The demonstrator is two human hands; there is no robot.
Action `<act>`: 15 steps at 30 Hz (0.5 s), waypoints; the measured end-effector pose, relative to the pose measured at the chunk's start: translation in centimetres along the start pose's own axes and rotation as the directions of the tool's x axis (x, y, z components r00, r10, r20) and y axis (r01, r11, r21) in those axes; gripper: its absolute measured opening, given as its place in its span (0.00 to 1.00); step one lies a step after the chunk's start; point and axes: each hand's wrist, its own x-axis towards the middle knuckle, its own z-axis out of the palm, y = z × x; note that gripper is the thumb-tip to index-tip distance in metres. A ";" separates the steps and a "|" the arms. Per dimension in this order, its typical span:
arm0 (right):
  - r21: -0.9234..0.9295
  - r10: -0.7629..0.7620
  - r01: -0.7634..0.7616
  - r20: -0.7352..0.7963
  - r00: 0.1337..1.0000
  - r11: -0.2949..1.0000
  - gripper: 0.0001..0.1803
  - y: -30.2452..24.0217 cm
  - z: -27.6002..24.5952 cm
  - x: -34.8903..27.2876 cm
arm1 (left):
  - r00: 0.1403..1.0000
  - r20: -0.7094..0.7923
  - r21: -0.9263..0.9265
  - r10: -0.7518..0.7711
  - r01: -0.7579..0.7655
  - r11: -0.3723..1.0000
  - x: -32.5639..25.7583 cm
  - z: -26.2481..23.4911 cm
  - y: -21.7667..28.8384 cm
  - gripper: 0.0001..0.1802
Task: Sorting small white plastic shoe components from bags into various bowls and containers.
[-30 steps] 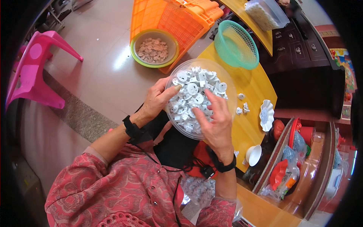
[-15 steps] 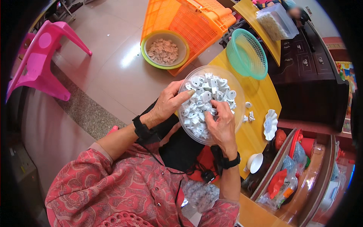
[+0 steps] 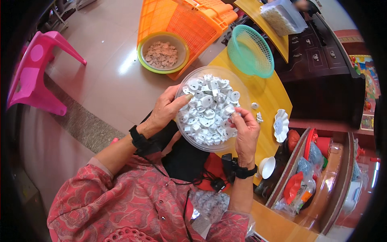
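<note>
Fingertips of the right hand pinch one small white plastic piece over the clear bowl of white pieces; the left hand grips its near rim, bowl held at the yellow table's edge.

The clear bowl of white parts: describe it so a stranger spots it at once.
Find the yellow table. At its near edge, both hands grip the clear bowl, left hand and right hand. Unlike the empty teal basket beside it, it is heaped with small white parts.
</note>
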 end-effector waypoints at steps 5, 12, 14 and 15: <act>-0.075 -0.112 0.094 -0.290 0.950 0.993 0.10 0.1 -4.0 1.0 | 1.000 0.001 0.075 -0.030 0.030 0.997 -0.1 -0.5 0.2 0.27; -0.284 -0.007 -0.097 -0.342 0.940 0.954 0.10 7.6 -9.6 4.9 | 1.000 -0.006 0.063 -0.028 0.029 0.998 0.0 -0.4 0.2 0.26; -0.354 0.015 -0.155 -0.368 0.930 0.923 0.13 9.6 -10.3 5.9 | 1.000 0.007 0.097 -0.022 0.021 0.995 0.1 -0.2 0.1 0.26; -0.352 0.016 -0.152 -0.360 0.933 0.924 0.13 9.7 -10.1 6.3 | 1.000 -0.001 0.101 -0.021 0.021 0.995 0.1 -0.5 -0.1 0.26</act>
